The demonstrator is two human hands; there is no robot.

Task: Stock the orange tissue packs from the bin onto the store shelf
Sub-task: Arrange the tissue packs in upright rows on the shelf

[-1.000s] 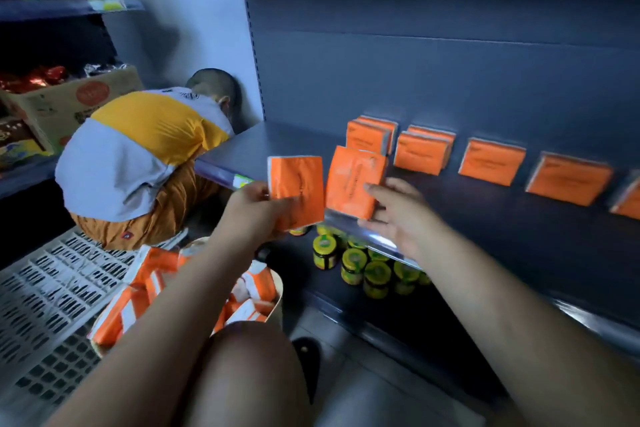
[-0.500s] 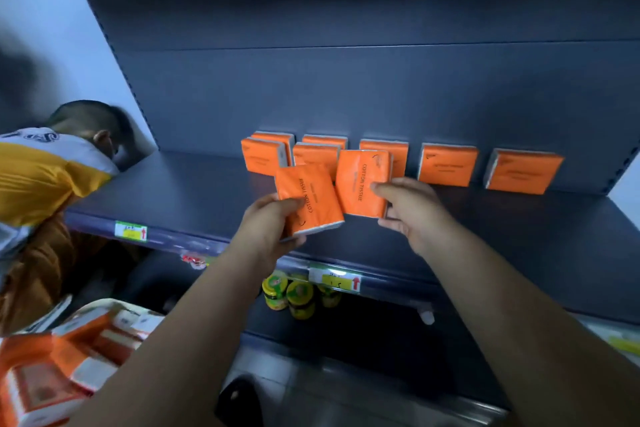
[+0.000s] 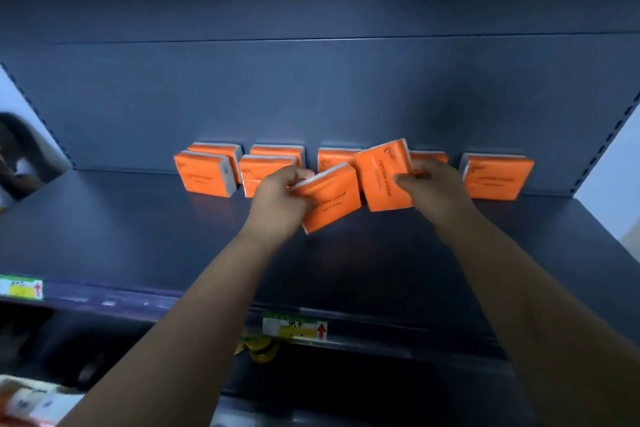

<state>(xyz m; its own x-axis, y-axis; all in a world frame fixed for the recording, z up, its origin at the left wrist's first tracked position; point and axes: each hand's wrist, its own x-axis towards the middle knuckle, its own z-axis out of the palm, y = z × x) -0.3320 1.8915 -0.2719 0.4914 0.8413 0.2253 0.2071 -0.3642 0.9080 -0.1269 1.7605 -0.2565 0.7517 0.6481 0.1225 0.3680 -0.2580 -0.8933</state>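
Observation:
My left hand [image 3: 278, 198] grips an orange tissue pack [image 3: 330, 199], tilted, just above the dark shelf [image 3: 138, 229]. My right hand [image 3: 433, 187] holds a second orange pack [image 3: 382, 177] upright, close to the row at the back. Several orange packs stand along the shelf's back wall: a pair at the left [image 3: 206, 173], more behind my hands [image 3: 266, 166], and one at the right [image 3: 497, 175]. The bin [image 3: 31, 402] with more packs shows blurred at the bottom left corner.
Price labels [image 3: 294, 326] [image 3: 20, 288] hang on the shelf's front edge. Yellow-lidded jars [image 3: 258, 347] sit on the lower shelf. Another person's head [image 3: 17, 156] shows at the far left. Bare shelf surface lies left and in front of the packs.
Both hands have carried their packs up and deeper onto the shelf, close to the back row. The view has lifted, so the bin and the other person have mostly left the frame.

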